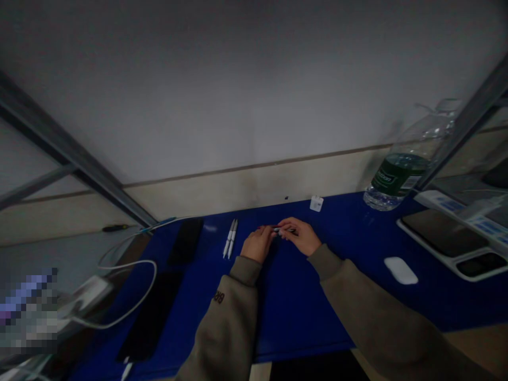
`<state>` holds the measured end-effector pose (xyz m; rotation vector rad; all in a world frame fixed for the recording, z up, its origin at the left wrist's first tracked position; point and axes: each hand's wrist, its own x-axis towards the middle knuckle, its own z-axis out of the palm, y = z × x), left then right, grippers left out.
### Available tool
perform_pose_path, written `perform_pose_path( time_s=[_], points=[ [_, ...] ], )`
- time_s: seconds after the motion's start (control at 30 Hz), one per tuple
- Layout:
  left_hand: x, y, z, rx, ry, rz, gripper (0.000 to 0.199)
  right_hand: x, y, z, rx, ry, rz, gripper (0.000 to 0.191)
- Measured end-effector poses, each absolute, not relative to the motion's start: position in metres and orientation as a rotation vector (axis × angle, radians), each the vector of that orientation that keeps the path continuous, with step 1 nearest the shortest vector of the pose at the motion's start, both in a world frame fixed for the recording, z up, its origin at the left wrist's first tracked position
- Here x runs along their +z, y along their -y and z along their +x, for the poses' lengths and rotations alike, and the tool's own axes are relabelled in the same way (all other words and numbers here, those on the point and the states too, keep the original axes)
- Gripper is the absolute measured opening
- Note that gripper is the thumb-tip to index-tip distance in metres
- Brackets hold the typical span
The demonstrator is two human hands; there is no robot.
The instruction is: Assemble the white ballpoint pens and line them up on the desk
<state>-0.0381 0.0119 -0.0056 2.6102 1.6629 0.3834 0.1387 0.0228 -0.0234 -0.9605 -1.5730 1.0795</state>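
Over the blue tabletop (293, 296), my left hand (257, 243) and my right hand (300, 235) meet, fingertips almost touching. Between them is a slim pen-like piece (277, 229) with dark red and whitish parts, mostly covered by the fingers. My left hand is closed around its left end. The fingers of my right hand pinch at its right side, where a thin shiny bit shows. Two white pens (230, 239) with grey tips lie side by side just left of my left hand. Whether the held piece is whole or in parts, I cannot tell.
A large clear bottle (400, 172) with a green label stands at the back right. Near it are a white-framed scale-like device (448, 233), a white rounded case (400, 270) and a small white square (316, 203). Two dark phones (186, 241) and a white cable (154, 280) lie left.
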Motion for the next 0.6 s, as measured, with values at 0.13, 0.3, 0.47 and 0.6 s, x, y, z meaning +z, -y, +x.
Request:
perform_pose_path(
  time_s=[0.13,0.3,0.47,0.6],
  points=[
    [0.001,-0.008,-0.038,0.275,-1.787,2.467,0.042,-0.023,-0.025,0.142,1.034,1.568,-0.910,0.019],
    [0.005,-0.006,-0.039,0.298,-1.743,2.474,0.039,-0.022,-0.027,0.146,1.049,1.542,-0.874,0.021],
    [0.001,-0.010,-0.041,0.473,-1.684,2.470,0.030,-0.018,-0.027,0.149,1.014,1.499,-0.924,0.024],
    [-0.002,-0.014,-0.043,0.601,-1.619,2.429,0.026,-0.015,-0.028,0.152,1.017,1.424,-0.966,0.027]
  ],
)
